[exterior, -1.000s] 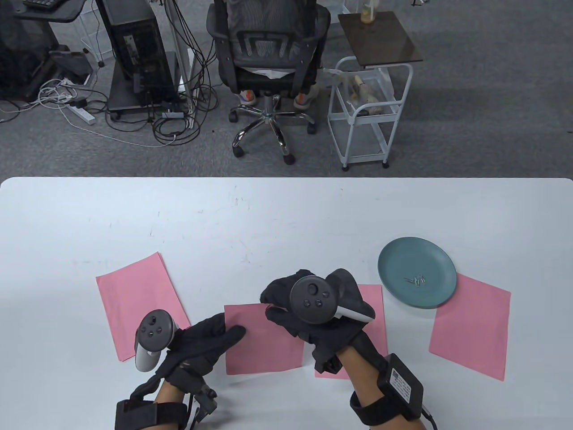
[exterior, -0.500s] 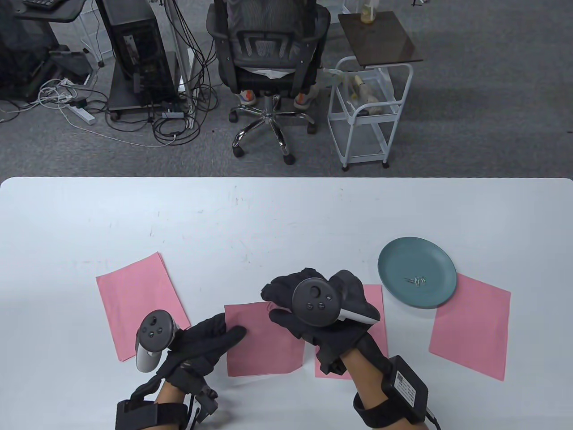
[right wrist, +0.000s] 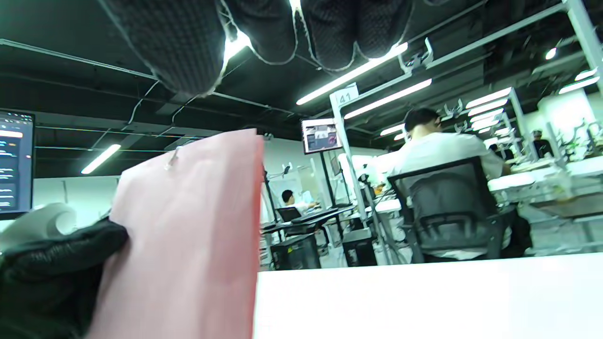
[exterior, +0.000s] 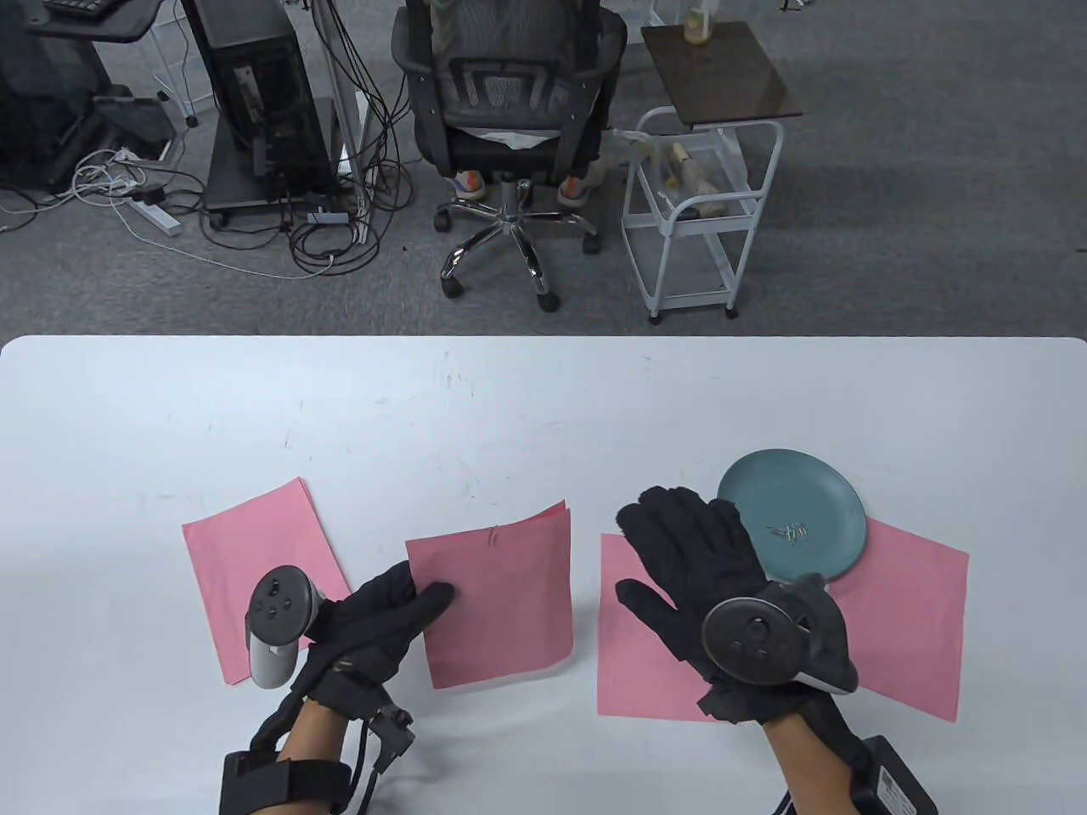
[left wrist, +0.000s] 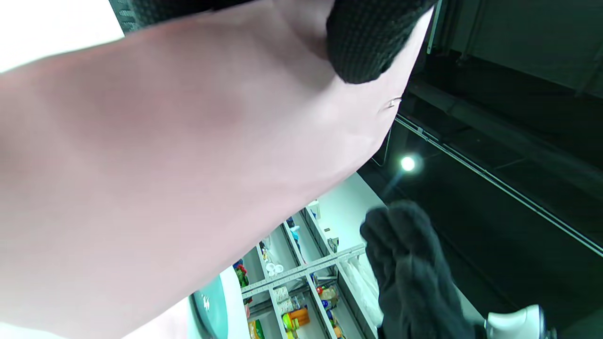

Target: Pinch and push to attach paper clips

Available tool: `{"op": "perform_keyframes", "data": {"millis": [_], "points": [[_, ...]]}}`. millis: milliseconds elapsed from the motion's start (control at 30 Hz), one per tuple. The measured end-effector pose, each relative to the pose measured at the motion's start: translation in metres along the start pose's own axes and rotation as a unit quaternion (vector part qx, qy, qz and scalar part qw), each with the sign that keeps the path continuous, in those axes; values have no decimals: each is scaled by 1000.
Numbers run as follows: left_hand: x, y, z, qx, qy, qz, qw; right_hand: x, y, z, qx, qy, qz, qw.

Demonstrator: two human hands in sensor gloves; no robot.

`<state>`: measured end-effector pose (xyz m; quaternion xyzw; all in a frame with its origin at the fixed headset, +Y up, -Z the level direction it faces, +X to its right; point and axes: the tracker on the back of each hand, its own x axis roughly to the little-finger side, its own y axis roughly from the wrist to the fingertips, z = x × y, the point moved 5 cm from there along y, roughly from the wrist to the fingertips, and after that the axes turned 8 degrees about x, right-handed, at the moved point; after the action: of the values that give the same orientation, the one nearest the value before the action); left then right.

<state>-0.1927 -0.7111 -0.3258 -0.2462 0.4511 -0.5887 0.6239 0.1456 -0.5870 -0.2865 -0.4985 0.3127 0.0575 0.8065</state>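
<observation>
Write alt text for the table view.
A gloved left hand holds up pink paper with a paper clip on its top edge. The open right hand hovers over another pink sheet, beside a teal plate of clips.

Left hand [exterior: 386, 620] apparently pinching, right hand [exterior: 692, 560] flat with fingers spread.

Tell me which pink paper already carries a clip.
The pink stack that the left hand holds, second from the left: a paper clip sits on its far edge. No clip shows on the other three.
</observation>
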Motion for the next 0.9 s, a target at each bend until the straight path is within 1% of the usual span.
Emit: {"op": "perform_keyframes", "data": {"millis": [133,300,367,533,667,800,900], "points": [[10,8,-9,-8,-28,-34,999,23,-23,2,3,-15,-11,1000],[42,21,-21,-28,-91,-96,991,51,-46,-5,4,-28,-28,999],[55,27,-23,-31,-108,-127,985,59,-52,-8,-1,-26,-38,999],[87,39,-24,-20,-116,-210,971,75,-59,-14,-9,-4,-63,998],[110,45,-24,-28,-126,-266,955,81,-62,-14,-6,5,-74,997],[120,52,-24,-31,-104,-308,945,87,-64,-18,-15,9,-86,996],[119,58,-27,-27,-72,-338,938,91,-64,-21,-24,7,-92,995]]}}
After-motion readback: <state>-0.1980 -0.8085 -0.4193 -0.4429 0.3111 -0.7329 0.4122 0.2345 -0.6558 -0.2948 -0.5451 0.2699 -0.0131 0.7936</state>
